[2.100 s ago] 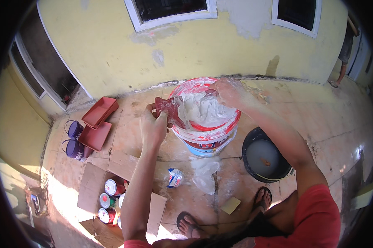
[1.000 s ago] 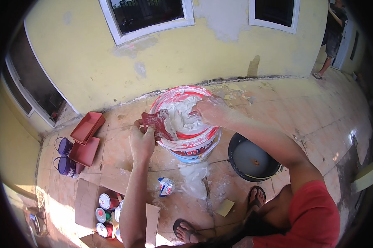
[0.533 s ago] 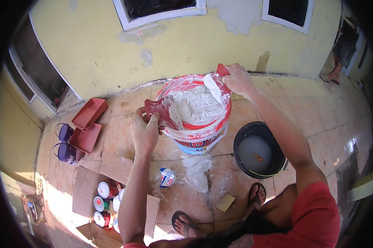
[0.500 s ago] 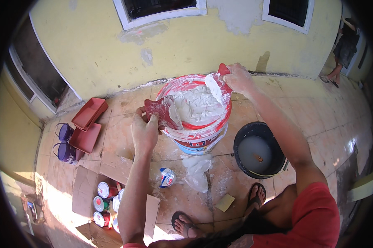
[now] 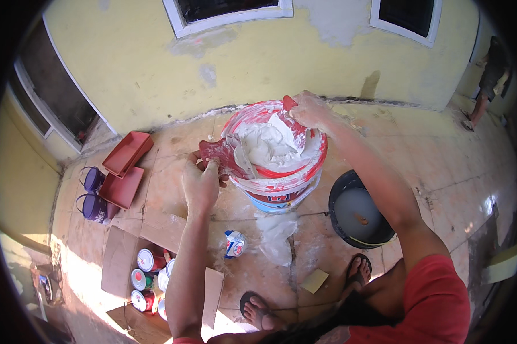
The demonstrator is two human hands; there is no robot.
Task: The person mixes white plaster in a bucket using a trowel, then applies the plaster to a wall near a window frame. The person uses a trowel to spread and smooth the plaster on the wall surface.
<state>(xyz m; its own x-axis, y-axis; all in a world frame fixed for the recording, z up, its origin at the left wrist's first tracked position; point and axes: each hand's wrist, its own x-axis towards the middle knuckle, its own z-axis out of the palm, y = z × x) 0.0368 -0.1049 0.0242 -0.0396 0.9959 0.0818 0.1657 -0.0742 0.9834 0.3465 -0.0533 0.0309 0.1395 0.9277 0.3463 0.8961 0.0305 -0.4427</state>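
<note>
A large white bucket with a red rim (image 5: 281, 192) stands on the tiled floor, full of thick white putty (image 5: 273, 146). My left hand (image 5: 200, 182) holds a red-handled scraper (image 5: 227, 153) against the bucket's left rim, its blade smeared white. My right hand (image 5: 310, 112) reaches over the far right rim and grips a second red-handled putty knife (image 5: 288, 114) whose blade dips into the putty.
A black bucket (image 5: 359, 211) holding pale liquid stands right of the white one. Red trays (image 5: 126, 166) and purple pails (image 5: 91, 195) lie at left. Several small paint cans (image 5: 147, 272) rest on cardboard. My sandalled feet (image 5: 361, 269) are below. A person (image 5: 488, 80) stands far right.
My right hand has moved from inside the bucket to its far right rim with the putty knife. My left hand stays at the left rim with the scraper.
</note>
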